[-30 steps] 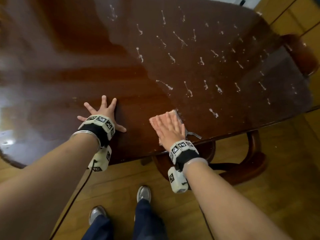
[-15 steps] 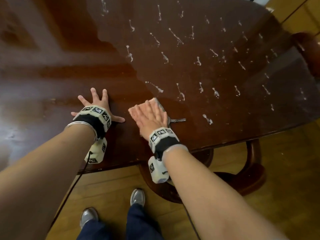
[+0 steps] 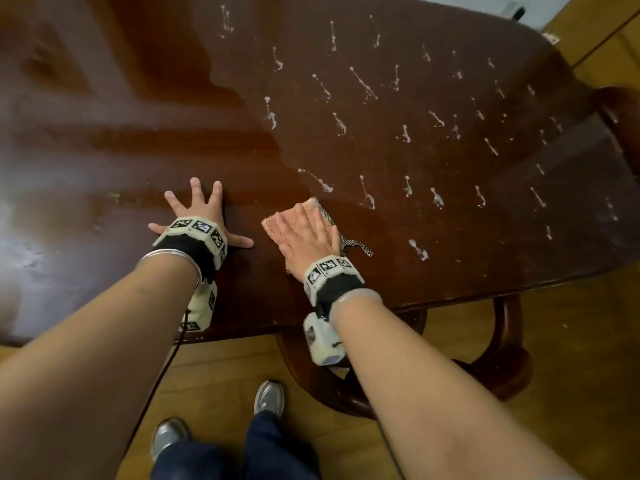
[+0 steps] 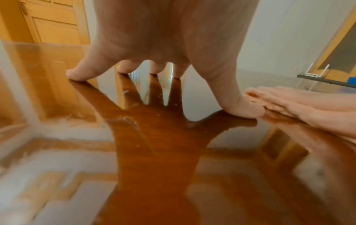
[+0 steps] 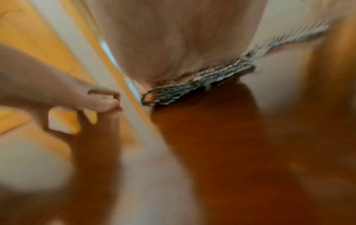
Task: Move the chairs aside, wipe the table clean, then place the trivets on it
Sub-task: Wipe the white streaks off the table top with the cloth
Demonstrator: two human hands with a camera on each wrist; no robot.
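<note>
1. Dark red-brown glossy wooden table (image 3: 398,278): filled most of the head view, its near edge running across the lower middle of the frame. The left part looked wiped and reflective. The right and upper right part was duller.

2. Curved dark wooden table base (image 3: 502,362): showed under the near edge at lower right, standing on a yellow-brown wooden floor (image 3: 571,358).

3. Left hand (image 3: 199,213): at centre left of the head view, fingers spread wide and straight, holding nothing. In the left wrist view the fingertips (image 4: 77,75) touched the tabletop with the palm arched above it. Judged a brace.

4. Right hand (image 3: 310,233): at frame centre, flat, fingers straight and close together, pressing down on the cloth, just beside the left thumb.

5. Orange-pink textured cleaning cloth with a grey mesh backing (image 3: 277,225): lay flat under the right hand near the table's near edge, at the border of wiped and unwiped surface; a mesh corner trailed out to the right.

6. White streaks of residue (image 3: 363,83): many short marks scattered over the right half; nearest one just up and right of the cloth.

7. Step in hand: wiping, judged roughly half done. No trivets visible.

8. Next move called for: sweeping the cloth rightward and away through the streaks, keeping flat pressure.
</note>
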